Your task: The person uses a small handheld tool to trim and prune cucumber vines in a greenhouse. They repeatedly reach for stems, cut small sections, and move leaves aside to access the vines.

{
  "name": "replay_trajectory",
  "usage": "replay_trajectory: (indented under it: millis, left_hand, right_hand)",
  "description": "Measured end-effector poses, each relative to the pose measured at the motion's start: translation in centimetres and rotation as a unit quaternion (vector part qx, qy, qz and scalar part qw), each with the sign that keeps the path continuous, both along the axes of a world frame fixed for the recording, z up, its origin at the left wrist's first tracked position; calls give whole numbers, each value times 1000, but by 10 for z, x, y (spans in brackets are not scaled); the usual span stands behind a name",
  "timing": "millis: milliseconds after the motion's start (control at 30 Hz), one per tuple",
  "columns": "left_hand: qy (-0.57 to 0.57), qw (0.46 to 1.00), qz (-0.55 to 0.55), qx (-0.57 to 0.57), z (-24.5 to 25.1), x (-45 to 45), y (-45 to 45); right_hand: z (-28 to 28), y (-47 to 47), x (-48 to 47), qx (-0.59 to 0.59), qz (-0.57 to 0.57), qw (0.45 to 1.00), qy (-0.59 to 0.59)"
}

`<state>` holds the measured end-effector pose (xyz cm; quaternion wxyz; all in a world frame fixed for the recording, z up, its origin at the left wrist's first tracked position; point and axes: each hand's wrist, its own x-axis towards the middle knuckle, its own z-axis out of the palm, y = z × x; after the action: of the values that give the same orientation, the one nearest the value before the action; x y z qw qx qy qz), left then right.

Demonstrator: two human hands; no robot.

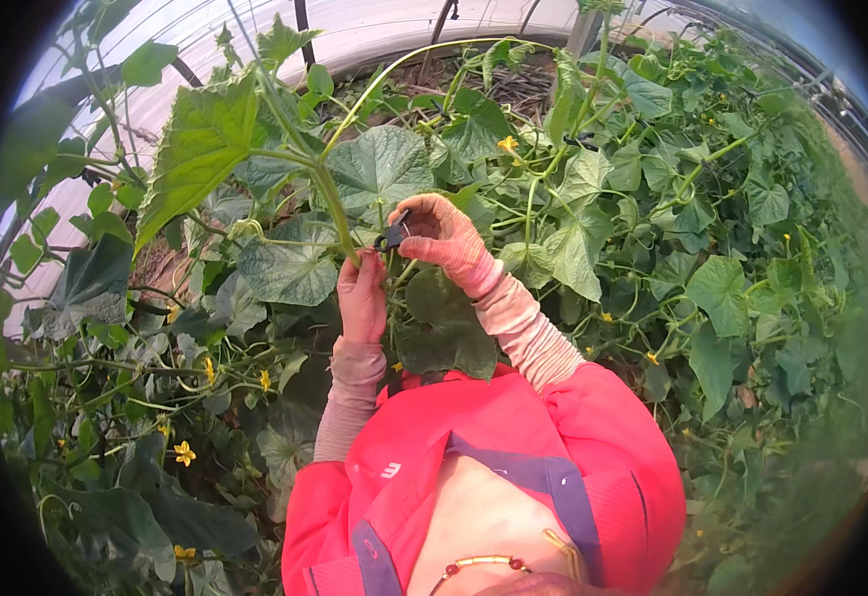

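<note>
Between the thumb and fingers of my bare left hand (362,304) is the thick green stem (333,200) of a cucumber-like vine, pinched near its lower visible end. My right hand (449,237), in an orange-pink knit glove, grips a small black plastic plant clip (390,237). The clip is just right of the stem, close above my left fingertips; whether it touches the stem I cannot tell. A large toothed leaf (207,149) spreads to the left from the same stem. Below my fingers the stem is hidden.
A thin string (244,33) rises along the vine at upper left. Dense vines with yellow flowers (184,453) surround me on both sides. Another black clip (581,141) sits on a stem to the right. Behind stand the plastic film wall (374,33) and dark frame poles (304,33) of a greenhouse.
</note>
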<state>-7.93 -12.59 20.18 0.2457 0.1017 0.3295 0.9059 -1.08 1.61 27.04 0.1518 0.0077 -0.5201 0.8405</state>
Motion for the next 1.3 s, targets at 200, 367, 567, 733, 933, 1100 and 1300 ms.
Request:
replay_trajectory:
  millis: [200, 367, 567, 733, 933, 1100, 1300]
  left_hand:
    - [1, 1000, 23, 2, 2, 12, -2]
    - [2, 999, 36, 8, 15, 21, -3]
    - [10, 999, 27, -18, 13, 27, -1]
    - [35, 999, 1, -24, -5, 25, -2]
    - [211, 909, 311, -180, 19, 24, -12]
    - [483, 775, 283, -293, 93, -1, -19]
    - [531, 791, 183, -244, 122, 5, 2]
  right_hand:
    - [-5, -16, -11, 37, -82, 995, 43]
    - [-11, -19, -15, 45, -53, 995, 72]
    - [-11, -24, -17, 64, -33, 995, 73]
    - [-9, -31, -33, 183, -3, 983, -17]
    - [-27, -44, -51, 219, -47, 974, -37]
    - [-32, -61, -56, -130, 1, 990, 63]
    - [-23, -73, -48, -650, 300, 647, 263]
